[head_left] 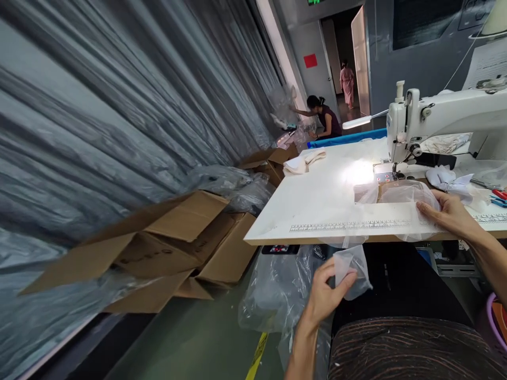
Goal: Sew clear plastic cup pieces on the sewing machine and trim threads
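Note:
Below the front edge of the white sewing table [312,195], my left hand [325,290] pinches a piece of sheer white fabric [354,266] between thumb and fingers. My right hand [451,214] rests at the table's front, its fingers closed on more sheer fabric [407,192] that lies in front of the needle. Whether both pieces are one cloth I cannot tell. A white sewing machine [400,132] stands behind the fabric, its lamp lighting the tabletop. A printed ruler [352,226] runs along the front edge.
Open cardboard boxes [186,237] and clear plastic bags [277,290] lie left of the table. Folded cream cloth [303,162] sits at its far left corner. Scissors [499,196] and crumpled white fabric [449,178] lie to the right. A person [325,119] bends beyond the table; another [347,84] is at the doorway.

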{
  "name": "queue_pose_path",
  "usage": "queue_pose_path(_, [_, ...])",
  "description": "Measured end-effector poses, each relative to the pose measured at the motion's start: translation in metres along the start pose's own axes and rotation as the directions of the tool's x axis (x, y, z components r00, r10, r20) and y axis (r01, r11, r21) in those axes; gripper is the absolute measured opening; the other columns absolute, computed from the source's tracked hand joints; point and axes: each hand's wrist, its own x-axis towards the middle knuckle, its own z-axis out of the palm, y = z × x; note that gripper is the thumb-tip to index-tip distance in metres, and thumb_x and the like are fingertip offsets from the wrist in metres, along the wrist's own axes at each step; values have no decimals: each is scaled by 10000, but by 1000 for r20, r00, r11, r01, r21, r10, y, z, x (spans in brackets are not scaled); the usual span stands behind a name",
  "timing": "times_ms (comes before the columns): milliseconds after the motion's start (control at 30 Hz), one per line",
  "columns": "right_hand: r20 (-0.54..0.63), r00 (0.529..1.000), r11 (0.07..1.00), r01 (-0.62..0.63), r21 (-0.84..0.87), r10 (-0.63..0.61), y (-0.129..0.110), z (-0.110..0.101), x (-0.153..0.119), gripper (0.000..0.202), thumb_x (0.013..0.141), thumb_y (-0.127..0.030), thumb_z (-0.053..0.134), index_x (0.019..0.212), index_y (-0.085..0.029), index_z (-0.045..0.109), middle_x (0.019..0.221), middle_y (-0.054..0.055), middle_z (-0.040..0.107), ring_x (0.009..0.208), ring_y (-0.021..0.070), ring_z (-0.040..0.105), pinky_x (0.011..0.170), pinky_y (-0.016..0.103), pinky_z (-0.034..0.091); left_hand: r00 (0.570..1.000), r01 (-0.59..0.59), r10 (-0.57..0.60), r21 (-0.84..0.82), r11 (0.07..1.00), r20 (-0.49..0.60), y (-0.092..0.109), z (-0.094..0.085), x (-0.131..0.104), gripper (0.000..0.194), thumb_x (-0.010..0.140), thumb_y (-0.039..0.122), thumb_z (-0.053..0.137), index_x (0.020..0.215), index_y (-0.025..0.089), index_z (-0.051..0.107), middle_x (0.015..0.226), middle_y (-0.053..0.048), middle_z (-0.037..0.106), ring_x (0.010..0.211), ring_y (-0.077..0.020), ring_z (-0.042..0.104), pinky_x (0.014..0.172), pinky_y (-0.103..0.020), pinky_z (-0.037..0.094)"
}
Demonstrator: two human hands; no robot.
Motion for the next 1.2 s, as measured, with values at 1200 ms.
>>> queue_pose_path(1200, [-132, 915, 781, 241, -576, -380, 39, -90, 26, 693, 791, -325, 621, 1424, -296, 340, 1113, 149, 592, 980, 366, 575, 747, 543, 545, 874, -482, 291, 773, 413, 389, 17, -20, 207, 272, 889, 299, 494, 1155, 313, 550, 1086, -66, 592, 970, -271, 616, 825, -428, 524])
